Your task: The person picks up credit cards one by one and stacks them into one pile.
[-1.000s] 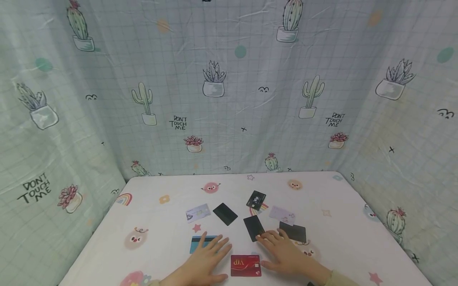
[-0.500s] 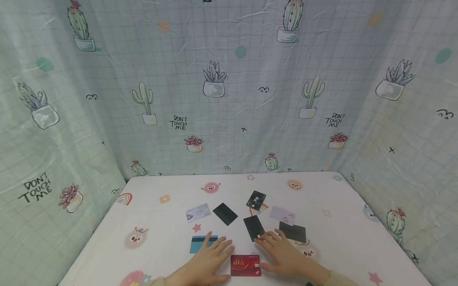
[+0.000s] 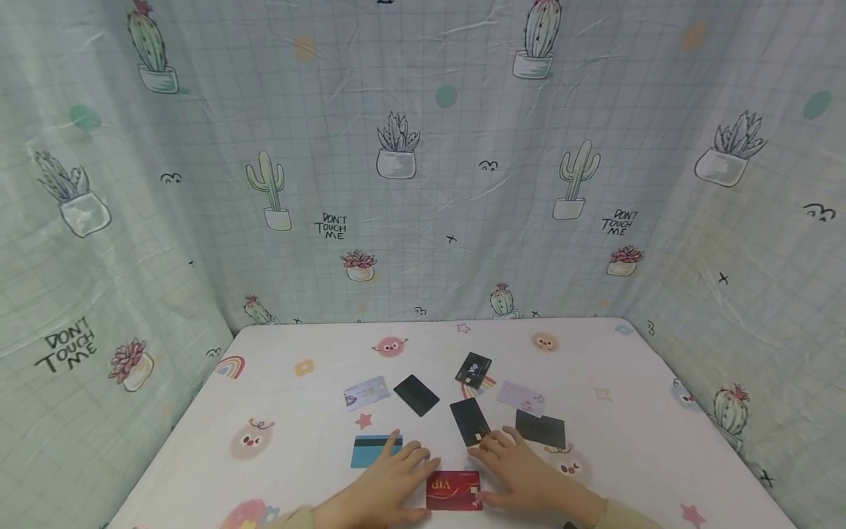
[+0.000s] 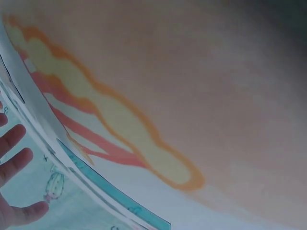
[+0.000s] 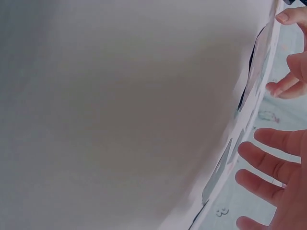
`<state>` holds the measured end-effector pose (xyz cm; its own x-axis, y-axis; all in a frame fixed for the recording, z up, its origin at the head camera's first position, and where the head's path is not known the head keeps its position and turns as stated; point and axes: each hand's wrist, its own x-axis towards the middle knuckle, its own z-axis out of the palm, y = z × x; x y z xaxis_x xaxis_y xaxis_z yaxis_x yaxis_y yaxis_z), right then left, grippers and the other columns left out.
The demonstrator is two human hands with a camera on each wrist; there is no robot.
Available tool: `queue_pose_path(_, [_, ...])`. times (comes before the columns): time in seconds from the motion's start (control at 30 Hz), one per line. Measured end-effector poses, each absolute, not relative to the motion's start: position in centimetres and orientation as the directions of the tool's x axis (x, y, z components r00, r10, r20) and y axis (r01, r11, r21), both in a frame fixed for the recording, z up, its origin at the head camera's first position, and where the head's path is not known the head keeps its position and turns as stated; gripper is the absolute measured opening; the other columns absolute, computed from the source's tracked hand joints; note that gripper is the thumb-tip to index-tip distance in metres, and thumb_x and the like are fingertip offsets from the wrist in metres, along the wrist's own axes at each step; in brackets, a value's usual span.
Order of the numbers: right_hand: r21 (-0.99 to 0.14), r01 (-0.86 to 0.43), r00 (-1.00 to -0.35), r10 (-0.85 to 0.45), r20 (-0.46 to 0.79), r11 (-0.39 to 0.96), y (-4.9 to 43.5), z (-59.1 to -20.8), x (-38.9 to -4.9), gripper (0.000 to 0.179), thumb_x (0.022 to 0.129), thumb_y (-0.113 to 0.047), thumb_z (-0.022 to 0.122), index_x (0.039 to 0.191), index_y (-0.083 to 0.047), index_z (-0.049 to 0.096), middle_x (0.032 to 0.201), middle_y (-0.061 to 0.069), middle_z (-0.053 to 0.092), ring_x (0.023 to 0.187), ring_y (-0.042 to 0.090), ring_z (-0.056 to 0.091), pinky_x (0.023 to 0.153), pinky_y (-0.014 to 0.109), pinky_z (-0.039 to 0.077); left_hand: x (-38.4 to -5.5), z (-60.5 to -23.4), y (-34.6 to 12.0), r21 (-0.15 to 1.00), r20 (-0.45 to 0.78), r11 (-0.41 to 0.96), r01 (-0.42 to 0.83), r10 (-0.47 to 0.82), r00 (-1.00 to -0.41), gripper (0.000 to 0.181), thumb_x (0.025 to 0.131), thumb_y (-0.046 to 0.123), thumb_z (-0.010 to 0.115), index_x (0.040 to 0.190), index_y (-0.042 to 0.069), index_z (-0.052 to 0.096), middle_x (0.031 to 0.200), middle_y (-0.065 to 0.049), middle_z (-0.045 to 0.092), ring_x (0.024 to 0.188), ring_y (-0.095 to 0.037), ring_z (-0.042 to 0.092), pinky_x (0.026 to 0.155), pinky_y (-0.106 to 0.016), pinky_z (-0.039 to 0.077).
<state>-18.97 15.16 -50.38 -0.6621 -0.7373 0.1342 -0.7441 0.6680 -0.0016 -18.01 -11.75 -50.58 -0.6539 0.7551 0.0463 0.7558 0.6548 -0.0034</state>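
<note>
A red VIP card (image 3: 454,491) lies flat near the front of the table, between my two hands. My left hand (image 3: 386,486) is spread, palm down, its fingertips and thumb right at the card's left edge. Part of it overlaps a blue card with a black stripe (image 3: 370,451). On the other side, my right hand (image 3: 522,474) has its thumb at the red card's right edge. Its fingers reach over the lower end of a black card (image 3: 469,420). Loosely extended fingers (image 5: 261,155) show in the right wrist view. Neither hand grips anything.
Farther back lie a pale card (image 3: 366,394), a dark card (image 3: 416,395), a black Vip card (image 3: 473,370) and a pinkish card (image 3: 521,397) touching another dark card (image 3: 540,429). A cactus-print curtain (image 3: 423,198) surrounds the patterned white table (image 3: 291,455).
My left hand has slid right, uncovering more of the blue card and coming up to the red card. My right hand has shifted slightly left. The cards have stayed in place.
</note>
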Motion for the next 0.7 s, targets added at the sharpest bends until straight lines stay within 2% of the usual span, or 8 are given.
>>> queue_pose_path(0.2, [0.039,-0.765,-0.633,-0.762,0.139,0.643,15.2,-50.8,-19.1,0.055,0.081,-0.065,0.039,0.116,-0.024,0.052,0.11,-0.007,0.055,0.108,0.017,0.046,0.092,0.053,0.035,-18.3,-50.5,-11.5,-0.031,0.022,0.637,0.77,0.771,-0.637,0.066,0.078,0.067,0.042,0.13,0.027,0.041,0.123,0.007,0.05,0.115,-0.016,0.043,0.098,-0.057,0.028])
queue_pose_path(0.7, [0.052,-0.797,-0.588,-0.793,0.161,0.602,15.0,-51.1,-19.1,0.048,0.081,-0.063,0.041,0.106,-0.024,0.055,0.097,-0.011,0.051,0.097,0.011,0.043,0.088,0.051,0.038,-19.1,-50.8,-11.1,-0.099,0.03,0.572,0.814,0.819,-0.573,0.062,0.08,0.066,0.04,0.125,0.024,0.046,0.116,0.007,0.051,0.107,-0.011,0.043,0.095,-0.055,0.033])
